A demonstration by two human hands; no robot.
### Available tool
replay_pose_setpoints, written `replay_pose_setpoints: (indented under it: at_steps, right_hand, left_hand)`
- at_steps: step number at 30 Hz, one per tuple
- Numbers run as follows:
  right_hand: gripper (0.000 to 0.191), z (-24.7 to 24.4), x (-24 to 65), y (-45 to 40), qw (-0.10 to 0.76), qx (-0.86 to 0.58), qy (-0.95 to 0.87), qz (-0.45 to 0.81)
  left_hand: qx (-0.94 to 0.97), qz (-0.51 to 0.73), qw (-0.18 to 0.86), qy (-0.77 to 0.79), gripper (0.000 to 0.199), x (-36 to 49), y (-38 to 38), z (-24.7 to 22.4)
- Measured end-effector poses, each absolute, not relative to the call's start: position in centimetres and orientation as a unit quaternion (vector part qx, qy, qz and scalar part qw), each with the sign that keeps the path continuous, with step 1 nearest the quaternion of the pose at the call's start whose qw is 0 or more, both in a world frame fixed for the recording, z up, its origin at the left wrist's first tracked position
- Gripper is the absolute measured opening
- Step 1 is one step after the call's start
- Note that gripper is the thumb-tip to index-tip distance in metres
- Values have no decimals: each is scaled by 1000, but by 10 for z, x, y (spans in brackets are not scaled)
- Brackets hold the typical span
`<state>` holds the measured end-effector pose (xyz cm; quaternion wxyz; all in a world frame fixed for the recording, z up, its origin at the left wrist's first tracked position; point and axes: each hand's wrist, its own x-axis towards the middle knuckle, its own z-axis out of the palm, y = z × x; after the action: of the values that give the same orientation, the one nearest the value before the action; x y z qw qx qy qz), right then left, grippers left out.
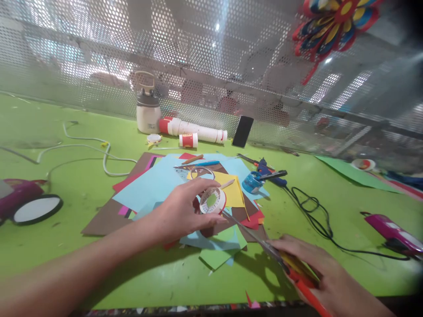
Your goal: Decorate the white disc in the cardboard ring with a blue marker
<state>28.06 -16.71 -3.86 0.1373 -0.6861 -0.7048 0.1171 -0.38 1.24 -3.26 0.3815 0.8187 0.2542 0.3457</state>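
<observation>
My left hand (190, 204) curves around a short white paper cup piece (204, 207) with printed marks inside and a red edge on the right. Green shows through its middle. In my right hand (324, 268) is a pair of scissors (264, 244) with orange and yellow handles. The blade tips point up and left, close to the cup piece's lower right; whether they touch it I cannot tell. Beneath both hands lie light blue paper (145, 185), yellow paper (236, 196), green paper (220, 255) and brown sheets (102, 218).
A blue jar (251, 182) with a black pen stands beside a blue glue gun (264, 167), its cord running right. Behind are stacked paper cups (198, 131), a single cup (188, 140), a flask (148, 116) and a phone (243, 131). A round mirror (38, 209) lies left.
</observation>
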Motion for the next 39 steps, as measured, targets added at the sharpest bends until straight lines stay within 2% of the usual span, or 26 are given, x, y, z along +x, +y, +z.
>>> replay_pose_setpoints:
  at_steps: [7, 12, 18, 26, 39]
  right_hand:
    - [44, -47, 285, -174, 109, -672, -728, 79]
    - [54, -64, 292, -184, 125, -673, -729, 11]
    - [55, -65, 293, -184, 109, -632, -764, -71]
    - [52, -52, 280, -181, 166, -558, -798, -156]
    - [54, -36, 269, -177, 165, -534, -823, -99]
  left_hand:
    - [821, 346, 383, 244, 54, -5, 11, -28]
    - [814, 338, 406, 239, 55, -6, 8, -30]
    - [813, 319, 426, 236, 54, -6, 8, -29]
    - [786, 332, 494, 169, 50, -7, 8, -29]
    - [797, 342, 473, 155, 50, -8, 8, -25]
